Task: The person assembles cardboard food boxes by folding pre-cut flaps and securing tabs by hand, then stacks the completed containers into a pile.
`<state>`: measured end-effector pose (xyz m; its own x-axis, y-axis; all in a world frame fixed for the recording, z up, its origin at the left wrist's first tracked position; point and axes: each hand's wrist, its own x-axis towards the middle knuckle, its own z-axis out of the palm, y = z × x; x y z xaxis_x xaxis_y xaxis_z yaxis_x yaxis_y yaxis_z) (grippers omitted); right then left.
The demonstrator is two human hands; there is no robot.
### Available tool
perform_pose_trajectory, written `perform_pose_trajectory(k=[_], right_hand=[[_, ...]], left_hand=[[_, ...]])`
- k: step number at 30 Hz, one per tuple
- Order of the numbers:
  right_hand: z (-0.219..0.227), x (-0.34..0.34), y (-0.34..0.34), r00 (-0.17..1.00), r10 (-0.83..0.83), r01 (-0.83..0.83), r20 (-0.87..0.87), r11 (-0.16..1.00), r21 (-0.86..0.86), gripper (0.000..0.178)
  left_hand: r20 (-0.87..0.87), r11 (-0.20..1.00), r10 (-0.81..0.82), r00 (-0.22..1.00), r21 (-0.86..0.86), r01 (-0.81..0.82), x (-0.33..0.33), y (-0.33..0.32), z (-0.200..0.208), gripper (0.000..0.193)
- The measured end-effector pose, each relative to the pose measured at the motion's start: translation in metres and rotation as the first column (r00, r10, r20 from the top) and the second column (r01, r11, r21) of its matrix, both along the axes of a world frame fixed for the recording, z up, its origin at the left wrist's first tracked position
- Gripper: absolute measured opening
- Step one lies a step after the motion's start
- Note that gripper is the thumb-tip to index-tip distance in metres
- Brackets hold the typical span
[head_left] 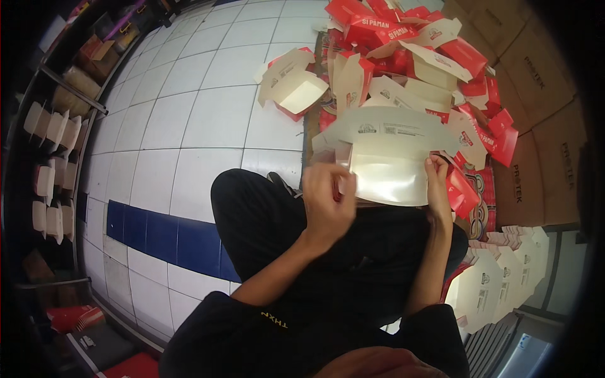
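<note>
Over my lap lies a paper food box (387, 179), partly folded, its pale glossy inside facing up and its wide lid flap spread on the far side. My right hand (437, 179) pinches the box's right wall, thumb inside and fingers behind. At the left wall, my left hand (330, 205) is curled closed, slightly blurred, with a bit of red card showing between thumb and fingers. Just beyond, a loose heap of red and white food boxes (403, 60) covers a patterned mat. One opened box (293, 85) rests at the heap's left, partly over the tiles.
Brown cartons (547, 167) are stacked along the right side. Nested rows of boxes (498, 277) stand at my lower right. A dark shelf rack (75, 88) on the left holds more folded boxes (53, 179). White floor tiles (208, 120) carry a blue strip (170, 236).
</note>
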<state>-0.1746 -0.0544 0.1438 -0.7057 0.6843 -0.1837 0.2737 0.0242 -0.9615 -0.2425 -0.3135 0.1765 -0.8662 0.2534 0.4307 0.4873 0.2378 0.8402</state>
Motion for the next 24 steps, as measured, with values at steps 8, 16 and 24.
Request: perform_pose_trajectory(k=[8, 16, 24], right_hand=[[-0.012, -0.042, -0.021, 0.991, 0.134, -0.118, -0.026, 0.936, 0.333, 0.037], [-0.035, -0.02, -0.002, 0.977, 0.202, -0.209, 0.063, 0.969, 0.132, 0.044], [-0.015, -0.034, -0.013, 0.962, 0.255, -0.263, 0.099, 0.962, 0.078, 0.046]], left_hand=[[0.375, 0.993, 0.009, 0.927, 0.11, -0.054, -0.038, 0.014, -0.094, 0.04], [0.36, 0.99, 0.022, 0.933, 0.122, -0.07, -0.016, 0.013, -0.092, 0.041], [0.258, 0.992, 0.001, 0.966, 0.124, -0.034, -0.018, 0.008, -0.101, 0.048]])
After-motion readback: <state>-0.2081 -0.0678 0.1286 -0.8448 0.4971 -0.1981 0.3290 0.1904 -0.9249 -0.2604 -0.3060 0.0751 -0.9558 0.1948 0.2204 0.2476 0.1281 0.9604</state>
